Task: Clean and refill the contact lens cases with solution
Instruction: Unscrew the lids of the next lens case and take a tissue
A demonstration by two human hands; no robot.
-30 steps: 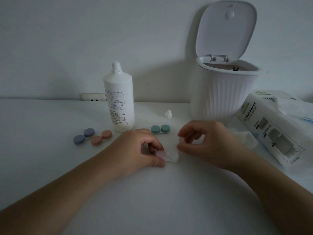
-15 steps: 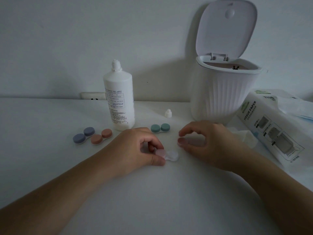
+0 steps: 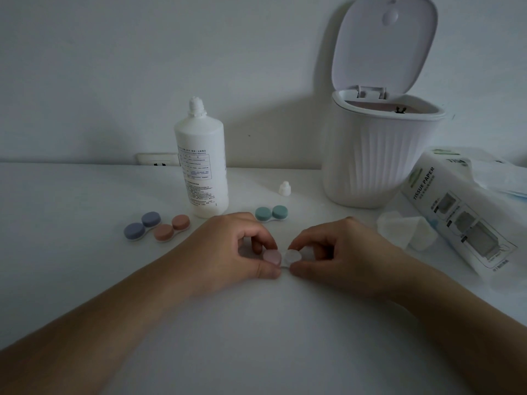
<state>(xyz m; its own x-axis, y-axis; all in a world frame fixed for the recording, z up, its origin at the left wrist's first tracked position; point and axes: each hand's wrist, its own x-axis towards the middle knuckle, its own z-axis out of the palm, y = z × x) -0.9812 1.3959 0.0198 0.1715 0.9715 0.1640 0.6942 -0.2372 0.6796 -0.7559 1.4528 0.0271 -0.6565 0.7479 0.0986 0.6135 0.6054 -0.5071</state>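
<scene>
Head view: R hand (image 3: 336,252) has come back to the pink/white case (image 3: 281,258), now pinching its white cap (image 3: 292,256); L hand (image 3: 242,249) pinches pink side. Case on table (image 3: 256,337), centre. Est. progress: 3 other cases capped, solution bottle (image 3: 203,161) uncapped, this one prob. last.

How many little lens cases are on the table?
4: blue case, orange case beside it, green case by the bottle, pink-and-white case held between both hands.

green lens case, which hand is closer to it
Left. The green lens case lies just beyond the left hand, off its knuckles. The right hand sits farther to the right and nearer the camera; both hands hold the pink-and-white case.
</scene>
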